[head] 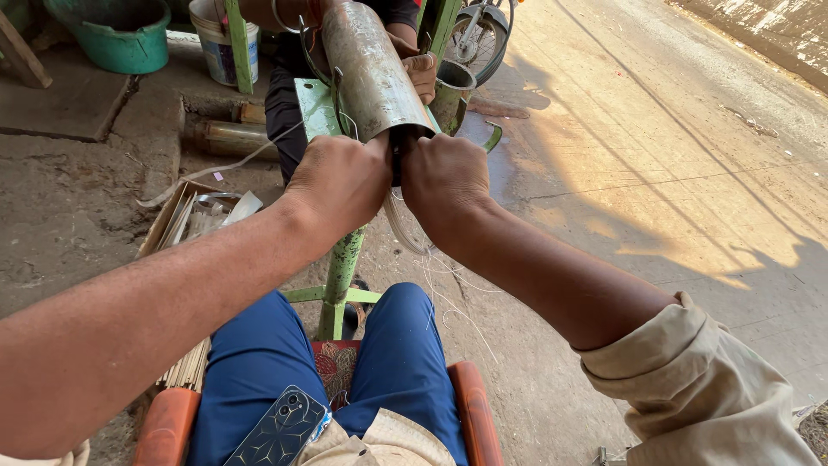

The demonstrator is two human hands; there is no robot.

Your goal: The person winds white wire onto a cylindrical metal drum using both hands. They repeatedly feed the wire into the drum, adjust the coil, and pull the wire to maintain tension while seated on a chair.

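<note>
1. Fingers: both of the person's hands are balled into fists, fingers curled under and out of view; they clamp the near end of a bent sheet-metal tube (371, 69). What exactly lies inside the fists cannot be told.
2. Far left of the fingers, upper corner: green plastic tub (116, 34); just right of it a white bucket (220, 39).
3. Left and below the fingers, on the dirt: shallow wooden box (177, 216) with metal scraps inside.
4. Left hand (338, 183): knuckles up, touching the tube's lower left edge.
5. Under the fingers: green metal stand (341, 276), post running down between blue-trousered knees; a phone (280, 430) lies on the left thigh.
6. Right hand (442, 177): fist pressed next to the left one, at the tube's lower right edge; thin pale strands (448, 302) hang beneath it.
7. Beyond the fingers: another person's hand (421, 73) holds the tube's right side.
8. Far right: sunlit concrete road (673, 129).
</note>
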